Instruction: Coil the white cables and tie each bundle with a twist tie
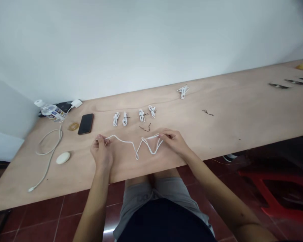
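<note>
Loosely looped, thin white cable (134,148)

A cable (127,142) between left hand (101,151) and right hand (173,141), at the table's (237,127) near side.
Beyond it lie four bundles (115,119) in two pairs, a tie (148,129) just near of the right pair; a fifth bundle (183,92) sits farther back and right, by the wall (151,50), with a second tie (207,112) nearer and right of it. Over on the left I see the phone (86,124), then the tape (73,126), then the bottle (56,114), the charger (76,103) just right of its far side. A cord (50,157) loops nearward, left of the disc (63,158).
</note>
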The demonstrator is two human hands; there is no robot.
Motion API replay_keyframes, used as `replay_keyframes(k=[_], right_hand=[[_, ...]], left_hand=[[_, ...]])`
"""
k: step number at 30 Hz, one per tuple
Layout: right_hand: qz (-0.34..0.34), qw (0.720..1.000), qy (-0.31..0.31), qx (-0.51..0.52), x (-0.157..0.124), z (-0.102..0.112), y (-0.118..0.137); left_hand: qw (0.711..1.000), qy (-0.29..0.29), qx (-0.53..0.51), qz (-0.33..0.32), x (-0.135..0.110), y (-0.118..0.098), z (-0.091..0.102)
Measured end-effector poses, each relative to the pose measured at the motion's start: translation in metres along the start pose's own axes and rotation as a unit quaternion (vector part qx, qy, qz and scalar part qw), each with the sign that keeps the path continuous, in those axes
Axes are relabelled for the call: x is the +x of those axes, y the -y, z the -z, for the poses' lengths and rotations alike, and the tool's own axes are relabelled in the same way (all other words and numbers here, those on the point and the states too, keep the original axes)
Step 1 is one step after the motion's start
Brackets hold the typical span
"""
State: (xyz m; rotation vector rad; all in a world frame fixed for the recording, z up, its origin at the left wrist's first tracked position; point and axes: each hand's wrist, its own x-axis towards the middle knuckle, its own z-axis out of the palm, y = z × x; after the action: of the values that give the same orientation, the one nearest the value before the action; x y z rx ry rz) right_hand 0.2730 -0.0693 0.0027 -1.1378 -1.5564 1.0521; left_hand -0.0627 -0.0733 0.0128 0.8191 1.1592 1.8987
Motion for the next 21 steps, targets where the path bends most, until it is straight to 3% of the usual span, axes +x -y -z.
replay_keyframes(k=[3, 7, 12, 15, 17, 21], right_hand=[[-0.066, 0.992, -0.059, 0.094, -0.002, -0.012, -0.005], [-0.085, 0.979, -0.056, 0.176, -0.001, -0.023, -0.006], [-0.104, 0.958, -0.069, 0.258, 0.001, -0.015, -0.004], [-0.11, 0.95, -0.095, 0.274, 0.0, 0.005, -0.008], [-0.108, 0.948, -0.111, 0.277, -0.001, 0.022, -0.014], [-0.078, 0.932, -0.155, 0.317, -0.003, 0.059, -0.029]], left_hand=[[0.999, 0.039, -0.011, -0.012, -0.004, -0.002, -0.003], [0.992, 0.122, -0.002, -0.017, -0.014, -0.007, -0.022], [0.994, 0.103, 0.011, -0.022, -0.007, -0.013, -0.035], [0.993, 0.07, 0.068, -0.059, 0.005, -0.019, -0.02], [0.978, 0.071, 0.164, -0.111, 0.013, -0.026, -0.004], [0.887, 0.123, 0.391, -0.21, 0.024, -0.036, 0.035]])
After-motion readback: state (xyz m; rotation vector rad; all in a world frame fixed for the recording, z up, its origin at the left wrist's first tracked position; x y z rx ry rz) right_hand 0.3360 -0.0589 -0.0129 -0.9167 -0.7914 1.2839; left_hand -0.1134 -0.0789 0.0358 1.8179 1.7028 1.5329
